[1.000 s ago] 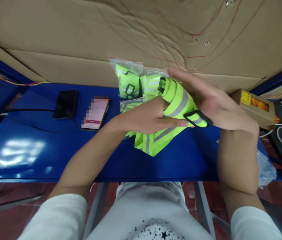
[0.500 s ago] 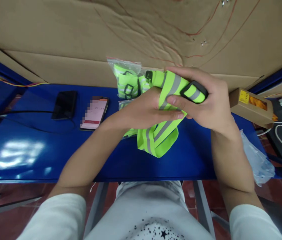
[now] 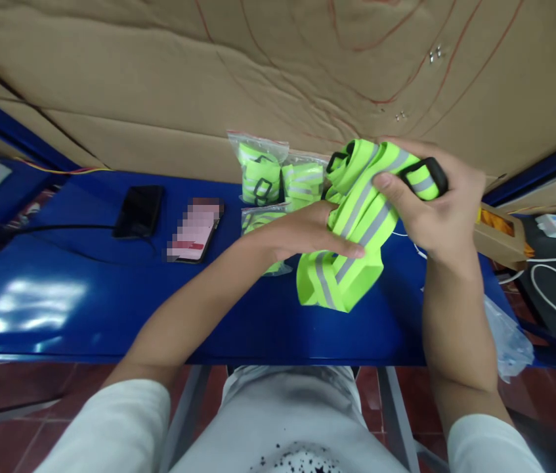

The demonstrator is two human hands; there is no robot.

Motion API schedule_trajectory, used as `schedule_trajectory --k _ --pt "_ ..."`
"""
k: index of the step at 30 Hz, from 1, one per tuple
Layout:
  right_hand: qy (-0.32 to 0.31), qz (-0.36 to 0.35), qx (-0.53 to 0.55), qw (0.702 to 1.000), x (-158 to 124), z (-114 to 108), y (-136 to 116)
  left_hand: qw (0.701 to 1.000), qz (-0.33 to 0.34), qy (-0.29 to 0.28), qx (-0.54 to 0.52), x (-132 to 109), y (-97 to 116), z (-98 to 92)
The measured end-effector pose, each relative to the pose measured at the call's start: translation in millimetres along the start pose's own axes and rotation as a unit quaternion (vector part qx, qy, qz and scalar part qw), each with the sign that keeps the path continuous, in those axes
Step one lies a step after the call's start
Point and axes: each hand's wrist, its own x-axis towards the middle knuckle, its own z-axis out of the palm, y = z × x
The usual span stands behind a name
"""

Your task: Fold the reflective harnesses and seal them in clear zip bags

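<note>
Both my hands hold a neon-yellow reflective strap (image 3: 363, 213) with grey stripes and black plastic buckles, above the blue table. My right hand (image 3: 438, 200) is closed on its upper folds, thumb in front, with a black buckle (image 3: 425, 179) beside the palm. My left hand (image 3: 324, 233) grips the strap lower down, thumb across the front and its other fingers hidden behind the material. A loose loop hangs below the left thumb. Behind my left hand, clear zip bags (image 3: 260, 174) hold similar folded yellow straps; one is partly covered by my left wrist.
On the blue table (image 3: 110, 315) lie a lit phone (image 3: 196, 230) and a black device (image 3: 138, 211) with a cable. At right are a small cardboard box (image 3: 501, 240), a crumpled clear plastic bag (image 3: 509, 341) and white cables. A cardboard wall (image 3: 159, 85) rises behind.
Both hands have moved right with the strap. More of its folds are now gathered in my right hand, and the bagged straps behind are less covered.
</note>
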Motion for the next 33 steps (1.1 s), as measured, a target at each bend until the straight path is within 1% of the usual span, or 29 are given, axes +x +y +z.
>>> schedule_trajectory --k 3,6,9,10,12,15,16,18,19,20,21,23,24,25,26,29,32,33 --pt "0.013 0.020 0.026 0.999 0 -1 3 0.999 -0.001 0.010 0.044 -1 -1 0.2" --pt "0.026 0.072 0.068 0.995 1 -1 16 0.996 0.009 0.027 0.081 -5 4 -2.8" --pt "0.054 0.138 0.141 0.979 5 -3 32 0.992 0.039 0.040 0.115 -8 10 -7.2" --pt "0.062 0.151 0.168 0.972 7 -4 35 0.991 0.046 0.037 0.121 -8 11 -8.0" --pt "0.083 0.137 0.185 0.970 8 -7 37 0.990 0.045 0.027 0.128 -9 13 -7.9" --pt "0.091 0.058 0.114 0.988 8 -9 30 0.989 0.043 0.031 0.140 -7 11 -5.3" --pt "0.088 0.033 0.090 0.992 8 -9 27 0.987 0.054 0.034 0.147 -6 9 -4.8" --pt "0.093 -0.003 0.053 0.994 7 -12 20 0.980 0.095 0.047 0.169 -2 5 -5.6" --pt "0.105 -0.019 0.036 0.994 8 -15 19 0.972 0.122 0.063 0.190 0 2 -7.0" --pt "0.124 -0.034 0.018 0.992 8 -17 19 0.958 0.152 0.097 0.222 3 -1 -8.9" --pt "0.143 -0.045 0.003 0.989 10 -21 20 0.935 0.184 0.151 0.262 5 -4 -10.9" --pt "0.180 -0.059 -0.017 0.982 13 -28 27 0.868 0.236 0.275 0.339 8 -9 -14.1" --pt "0.195 -0.061 -0.023 0.979 14 -30 31 0.838 0.247 0.322 0.365 10 -12 -14.7" --pt "0.206 -0.059 -0.027 0.976 15 -32 36 0.819 0.248 0.352 0.378 11 -15 -14.4" --pt "0.213 -0.056 -0.029 0.975 17 -33 40 0.816 0.240 0.362 0.381 13 -18 -13.4" --pt "0.213 -0.046 -0.027 0.976 18 -31 46 0.852 0.190 0.339 0.350 18 -25 -9.3" --pt "0.202 -0.039 -0.014 0.978 16 -24 44 0.874 0.166 0.354 0.288 23 -28 -8.9" --pt "0.199 -0.041 -0.003 0.979 16 -22 42 0.885 0.157 0.352 0.263 25 -28 -9.6"
